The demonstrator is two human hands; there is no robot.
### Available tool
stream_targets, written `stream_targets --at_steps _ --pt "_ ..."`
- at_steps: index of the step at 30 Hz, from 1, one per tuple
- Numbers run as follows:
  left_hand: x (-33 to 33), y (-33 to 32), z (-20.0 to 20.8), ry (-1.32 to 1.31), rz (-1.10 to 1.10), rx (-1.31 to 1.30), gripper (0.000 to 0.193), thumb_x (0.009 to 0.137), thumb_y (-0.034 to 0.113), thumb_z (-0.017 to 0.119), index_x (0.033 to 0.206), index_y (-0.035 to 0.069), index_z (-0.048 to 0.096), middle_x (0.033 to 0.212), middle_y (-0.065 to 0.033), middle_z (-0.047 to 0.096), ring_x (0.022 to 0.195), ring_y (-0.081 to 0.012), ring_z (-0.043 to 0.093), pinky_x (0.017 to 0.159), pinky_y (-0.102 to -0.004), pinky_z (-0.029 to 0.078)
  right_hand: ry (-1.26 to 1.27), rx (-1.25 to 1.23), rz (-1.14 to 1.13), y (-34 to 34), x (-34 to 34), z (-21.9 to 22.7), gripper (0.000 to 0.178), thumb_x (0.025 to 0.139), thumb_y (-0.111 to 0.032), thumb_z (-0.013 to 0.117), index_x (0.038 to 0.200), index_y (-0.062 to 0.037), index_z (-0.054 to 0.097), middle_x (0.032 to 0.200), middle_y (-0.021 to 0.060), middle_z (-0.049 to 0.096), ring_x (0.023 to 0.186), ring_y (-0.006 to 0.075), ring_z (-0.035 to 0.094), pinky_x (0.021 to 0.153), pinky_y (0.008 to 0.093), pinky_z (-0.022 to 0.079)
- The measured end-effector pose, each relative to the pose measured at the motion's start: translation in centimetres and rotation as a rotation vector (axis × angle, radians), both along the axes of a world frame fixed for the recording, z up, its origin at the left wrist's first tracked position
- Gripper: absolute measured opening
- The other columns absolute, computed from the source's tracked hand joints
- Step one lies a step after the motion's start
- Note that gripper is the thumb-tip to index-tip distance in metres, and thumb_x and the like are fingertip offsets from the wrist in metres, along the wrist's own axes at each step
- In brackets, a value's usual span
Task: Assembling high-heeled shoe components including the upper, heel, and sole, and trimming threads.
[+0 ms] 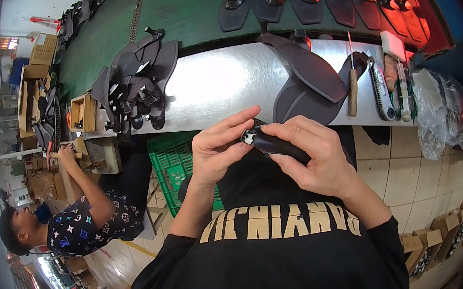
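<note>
In front of my chest I hold a black shoe part (pixel 280 147), its narrow end showing a white-patterned face; it looks like a heel piece, partly hidden by my fingers. My right hand (pixel 322 158) grips its body between thumb and fingers. The fingers of my left hand (pixel 217 145) are extended along the patterned end, with the thumb pressing it from below. Just beyond my hands, large black shoe soles (pixel 316 75) lie overlapped on the metal table edge (pixel 239 79).
To the right are a wooden-handled awl (pixel 353 93), a utility knife (pixel 380 87), a syringe-like tool (pixel 404 93), a white block (pixel 393 46) and clear plastic (pixel 435 106). Heeled soles (pixel 138 84) are heaped left, others line the green belt (pixel 197 1). A green crate (pixel 168 165) and co-worker (pixel 75 218) are left.
</note>
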State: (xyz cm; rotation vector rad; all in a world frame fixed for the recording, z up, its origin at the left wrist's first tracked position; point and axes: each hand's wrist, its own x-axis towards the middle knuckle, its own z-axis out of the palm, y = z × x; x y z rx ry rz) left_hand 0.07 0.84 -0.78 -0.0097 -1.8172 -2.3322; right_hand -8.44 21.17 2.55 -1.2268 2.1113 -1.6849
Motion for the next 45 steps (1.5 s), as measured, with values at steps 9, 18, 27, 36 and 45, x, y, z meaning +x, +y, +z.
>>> stream_targets --at_steps 9,18,27,36,45 --pt "-0.1 -0.6 0.3 0.119 -0.081 -0.198 0.049 0.069 -0.015 0.055 0.116 -0.004 0.066 0.132 -0.0295 0.052 0.117 -0.0271 0.059 0.087 -0.0257 0.048 0.069 0.005 -0.019 0.5 0.0 0.2 0.043 0.07 -0.002 0.073 0.112 0.0007 0.062 0.09 0.0128 0.065 0.08 0.0278 0.064 0.07 0.0343 0.05" --pt "-0.1 -0.7 0.6 0.098 -0.166 -0.349 0.043 0.075 -0.017 0.054 0.113 -0.004 0.067 0.132 -0.0274 0.054 0.111 -0.0247 0.062 0.082 -0.024 0.05 0.096 0.062 -0.017 0.2 0.2 -0.4 0.039 0.073 -0.005 0.072 0.109 0.0002 0.061 0.09 0.0123 0.062 0.083 0.0307 0.063 0.073 0.037 0.051" --pt "0.0 0.3 0.0 -0.392 -0.045 -0.006 0.041 0.081 -0.012 0.051 0.119 -0.003 0.063 0.129 -0.0171 0.059 0.104 -0.0174 0.063 0.076 -0.0249 0.057 -0.291 0.104 0.042 -0.3 -0.2 -2.9 0.021 0.076 -0.001 0.069 0.097 -0.0001 0.067 0.086 0.0092 0.064 0.076 0.0208 0.064 0.067 0.0303 0.048" --pt "0.2 0.4 0.1 -0.443 -0.039 0.089 0.043 0.084 -0.011 0.049 0.124 0.0 0.06 0.131 -0.016 0.057 0.105 -0.0177 0.063 0.076 -0.0255 0.059 -0.13 0.165 0.011 -0.7 0.1 -2.9 0.014 0.076 -0.007 0.068 0.09 -0.0064 0.07 0.083 0.008 0.06 0.072 0.0238 0.061 0.063 0.0337 0.048" --pt "-0.2 0.5 -1.2 -0.431 -0.009 0.031 0.041 0.081 -0.011 0.055 0.12 -0.004 0.062 0.122 -0.0146 0.063 0.094 -0.0115 0.064 0.074 -0.0223 0.055 0.071 0.165 0.083 -0.4 -0.2 -3.7 0.027 0.068 -0.007 0.075 0.094 -0.007 0.069 0.091 0.0093 0.057 0.079 0.0267 0.06 0.067 0.035 0.047"
